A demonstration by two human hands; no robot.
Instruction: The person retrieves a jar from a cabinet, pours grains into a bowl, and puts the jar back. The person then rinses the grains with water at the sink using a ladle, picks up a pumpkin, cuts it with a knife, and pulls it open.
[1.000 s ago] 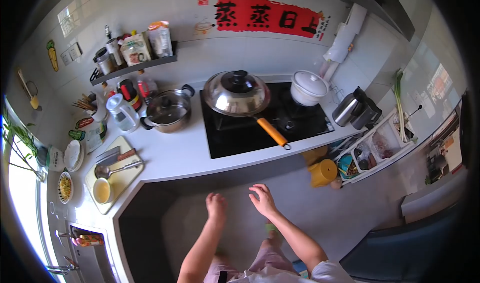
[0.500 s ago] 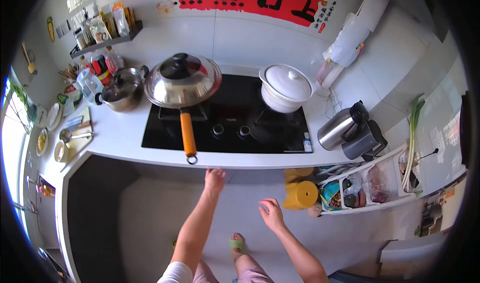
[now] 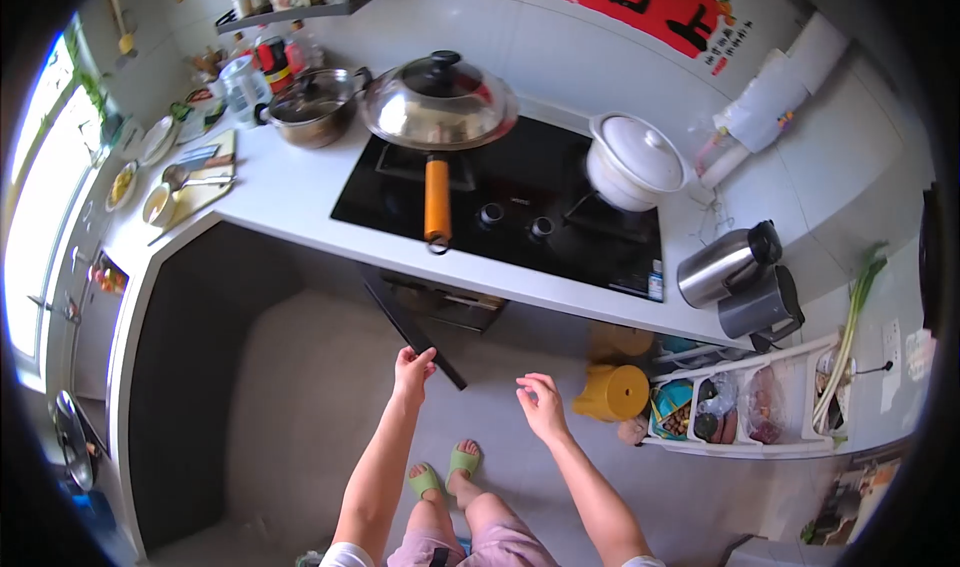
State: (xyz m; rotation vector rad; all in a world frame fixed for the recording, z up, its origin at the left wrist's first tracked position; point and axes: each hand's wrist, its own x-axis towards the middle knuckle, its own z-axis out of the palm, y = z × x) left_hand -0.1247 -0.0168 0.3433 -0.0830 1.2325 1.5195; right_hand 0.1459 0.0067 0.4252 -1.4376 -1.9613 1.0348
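Plenty of open floor (image 3: 640,487) around your right hand (image 3: 543,407), fingers loosely parted; your left hand (image 3: 411,375) pinches that slim black panel (image 3: 398,319) jutting out below the worktop (image 3: 285,207) edge.

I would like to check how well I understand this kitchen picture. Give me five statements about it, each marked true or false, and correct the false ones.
1. The left hand is at the dark panel below the counter. True.
2. The right hand holds the orange handle. False: nothing is visible in the right hand.
3. The white pot has its lid on. True.
4. The orange handle points toward the wall. False: it points toward the counter's front edge.
5. The yellow stool stands on the counter. False: it is on the floor.
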